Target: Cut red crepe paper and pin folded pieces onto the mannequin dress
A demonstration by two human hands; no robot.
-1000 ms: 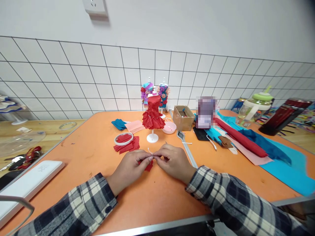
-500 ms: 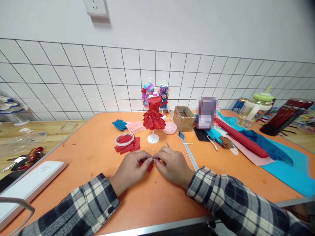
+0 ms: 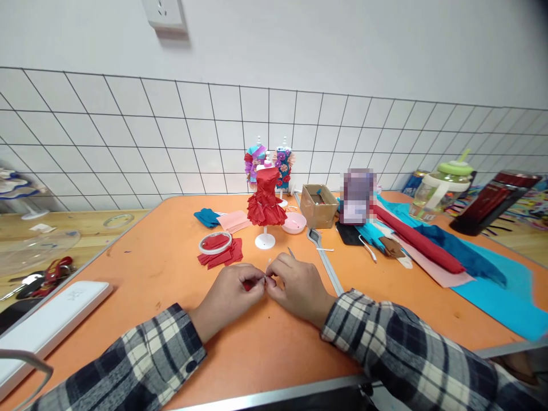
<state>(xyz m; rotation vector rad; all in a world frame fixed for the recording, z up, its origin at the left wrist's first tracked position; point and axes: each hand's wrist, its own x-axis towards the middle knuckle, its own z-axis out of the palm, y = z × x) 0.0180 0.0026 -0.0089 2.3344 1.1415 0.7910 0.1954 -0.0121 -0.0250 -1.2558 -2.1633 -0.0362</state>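
My left hand (image 3: 231,292) is closed in a pinch on a small piece of red crepe paper (image 3: 248,284), mostly hidden by the fingers. Fingertip to fingertip with it, my right hand (image 3: 297,285) is also pinched; whatever it grips is hidden. A thin pointed tip (image 3: 290,252) shows just past the right knuckles, and I cannot tell whether that hand holds it. Beyond the hands, a small dress form (image 3: 265,240) on a white stand wears a ruffled red paper dress (image 3: 267,197). A roll of tape (image 3: 215,243) lies on cut red paper pieces (image 3: 233,255) ahead of my left hand.
Behind the red dress stand two more decorated dress forms. A pink bowl (image 3: 294,223), a cardboard box (image 3: 318,206) and grey-handled scissors (image 3: 314,237) lie to the right. Coloured paper (image 3: 492,302), a cup (image 3: 440,188) and a flask (image 3: 496,202) fill the right side; a white power bank (image 3: 60,325) is at left.
The fingertips have drawn together, and the red paper that hung below them is now mostly hidden behind my left hand. The whole view has shifted slightly.
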